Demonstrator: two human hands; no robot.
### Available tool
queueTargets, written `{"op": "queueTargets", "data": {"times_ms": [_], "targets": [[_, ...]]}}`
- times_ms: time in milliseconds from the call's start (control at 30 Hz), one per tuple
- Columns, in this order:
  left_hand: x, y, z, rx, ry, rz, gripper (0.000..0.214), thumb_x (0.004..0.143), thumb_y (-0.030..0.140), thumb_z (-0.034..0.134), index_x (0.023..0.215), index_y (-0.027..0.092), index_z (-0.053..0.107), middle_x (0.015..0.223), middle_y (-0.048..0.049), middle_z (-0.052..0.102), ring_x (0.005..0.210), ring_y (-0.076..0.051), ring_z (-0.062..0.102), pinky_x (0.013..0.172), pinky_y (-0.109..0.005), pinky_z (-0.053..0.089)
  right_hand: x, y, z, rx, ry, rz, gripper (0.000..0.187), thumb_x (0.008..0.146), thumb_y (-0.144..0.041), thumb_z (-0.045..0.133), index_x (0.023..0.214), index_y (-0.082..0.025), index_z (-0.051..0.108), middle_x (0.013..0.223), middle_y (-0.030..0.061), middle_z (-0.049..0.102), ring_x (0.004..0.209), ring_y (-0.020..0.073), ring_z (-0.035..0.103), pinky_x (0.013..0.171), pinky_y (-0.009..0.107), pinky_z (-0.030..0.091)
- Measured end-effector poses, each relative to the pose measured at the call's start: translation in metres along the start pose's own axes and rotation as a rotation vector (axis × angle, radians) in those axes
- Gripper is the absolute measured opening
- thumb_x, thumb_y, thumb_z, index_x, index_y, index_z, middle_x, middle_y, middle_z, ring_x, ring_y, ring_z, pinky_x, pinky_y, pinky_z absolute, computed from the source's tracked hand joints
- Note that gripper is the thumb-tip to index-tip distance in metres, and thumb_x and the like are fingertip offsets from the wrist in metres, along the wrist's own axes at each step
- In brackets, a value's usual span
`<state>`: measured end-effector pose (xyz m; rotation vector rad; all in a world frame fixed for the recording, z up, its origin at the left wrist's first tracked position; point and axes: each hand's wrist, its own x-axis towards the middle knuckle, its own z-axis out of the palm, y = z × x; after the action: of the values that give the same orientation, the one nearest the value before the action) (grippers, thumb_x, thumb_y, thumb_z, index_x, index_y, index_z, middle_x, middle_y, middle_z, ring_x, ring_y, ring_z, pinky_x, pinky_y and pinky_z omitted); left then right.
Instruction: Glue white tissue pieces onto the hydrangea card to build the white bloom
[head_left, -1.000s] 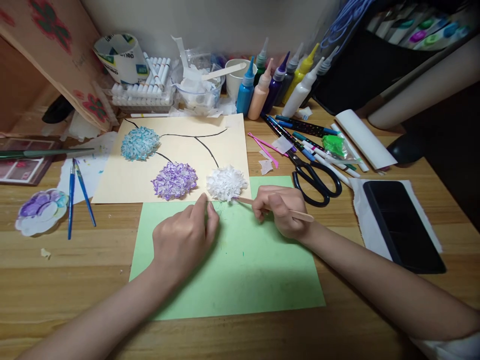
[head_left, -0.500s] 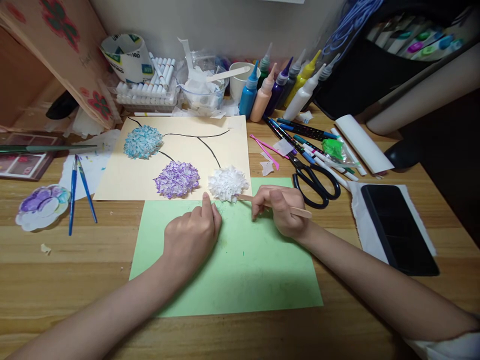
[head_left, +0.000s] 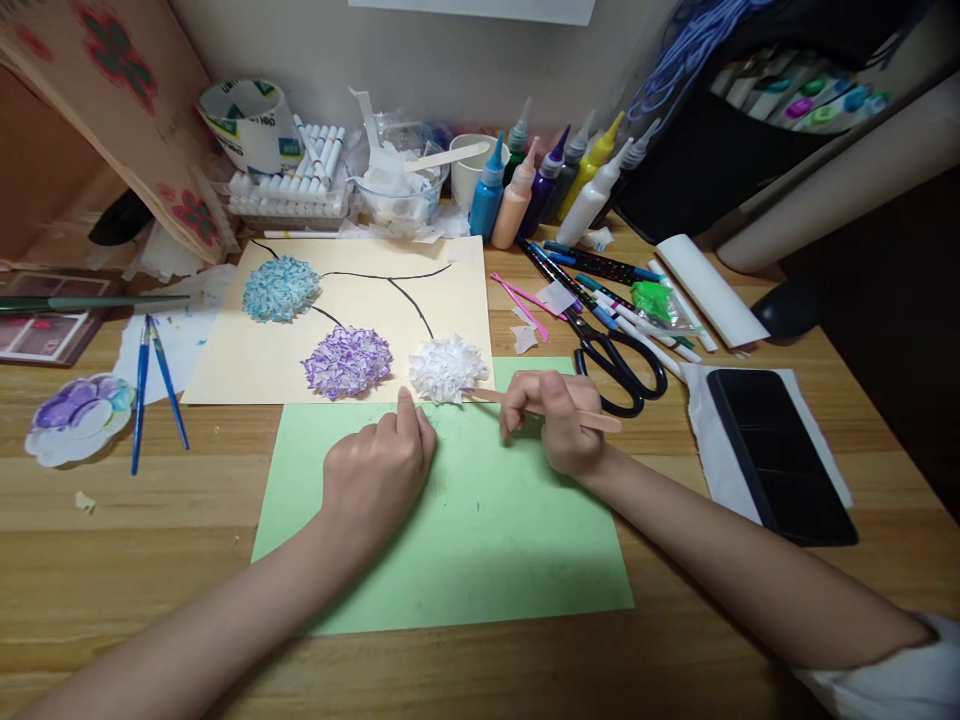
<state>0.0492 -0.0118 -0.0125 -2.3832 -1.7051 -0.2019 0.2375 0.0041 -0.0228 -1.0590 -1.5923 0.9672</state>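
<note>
My right hand is closed around a wooden craft stick. The stick's far tip touches the lower right edge of a white flower of paper bits. Below that flower, my left hand rests mostly curled, index finger pointing forward onto the front edge of a cream sheet; nothing shows in its fingers. A purple-tipped flower and a blue one sit on the same sheet, with black drawn stems. Under both hands lies a green sheet.
Black scissors and several pens lie right of the cream sheet. Squeeze paint bottles stand behind it, beside a plastic bowl of paper scraps. On the left are paintbrushes and a stained palette; a black case lies right.
The whole view has shifted slightly, so things appear a little further left. Both hands keep nearly the same pose, and the stick's tip stays at the white flower.
</note>
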Motion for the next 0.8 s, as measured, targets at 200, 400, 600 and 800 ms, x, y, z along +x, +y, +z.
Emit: {"op": "queueTargets", "data": {"times_ms": [200, 400, 600, 800], "targets": [[0.001, 0.0009, -0.0011, -0.016, -0.014, -0.01, 0.034, 0.085, 0.023, 0.039, 0.099, 0.011, 0.067, 0.047, -0.0037, 0.058, 0.039, -0.014, 0.052, 0.04, -0.026, 0.013, -0.0014, -0.0028, 0.0001, -0.099, -0.051, -0.153, 0.055, 0.096, -0.04, 0.023, 0.054, -0.019, 0.052, 0.05, 0.0007, 0.052, 0.049, 0.0114, 0.048, 0.054, 0.027, 0.04], [0.0003, 0.0007, -0.0007, 0.013, 0.0, 0.016, 0.035, 0.085, 0.023, 0.04, 0.1, 0.009, 0.068, 0.045, -0.0032, 0.057, 0.038, -0.014, 0.052, 0.04, -0.026, 0.014, -0.0011, -0.002, 0.0021, -0.126, -0.063, -0.161, 0.053, 0.096, -0.038, 0.024, 0.056, -0.018, 0.052, 0.05, 0.0002, 0.051, 0.049, 0.011, 0.047, 0.054, 0.026, 0.04], [0.0007, -0.001, -0.0008, 0.023, 0.041, 0.048, 0.033, 0.085, 0.021, 0.041, 0.097, 0.009, 0.069, 0.043, -0.0027, 0.056, 0.037, -0.015, 0.052, 0.039, -0.026, 0.015, 0.0, -0.0006, 0.0019, -0.108, -0.07, -0.136, 0.052, 0.096, -0.038, 0.023, 0.059, -0.018, 0.054, 0.054, 0.001, 0.055, 0.052, 0.011, 0.05, 0.055, 0.026, 0.041], [0.001, -0.0018, -0.0008, 0.075, 0.101, 0.077, 0.03, 0.084, 0.021, 0.043, 0.092, 0.01, 0.07, 0.043, -0.001, 0.056, 0.035, -0.013, 0.052, 0.039, -0.025, 0.016, 0.0001, 0.0025, 0.0029, -0.075, -0.071, -0.013, 0.054, 0.096, -0.041, 0.023, 0.06, -0.017, 0.055, 0.056, 0.0011, 0.056, 0.054, 0.0106, 0.053, 0.056, 0.024, 0.043]]}}
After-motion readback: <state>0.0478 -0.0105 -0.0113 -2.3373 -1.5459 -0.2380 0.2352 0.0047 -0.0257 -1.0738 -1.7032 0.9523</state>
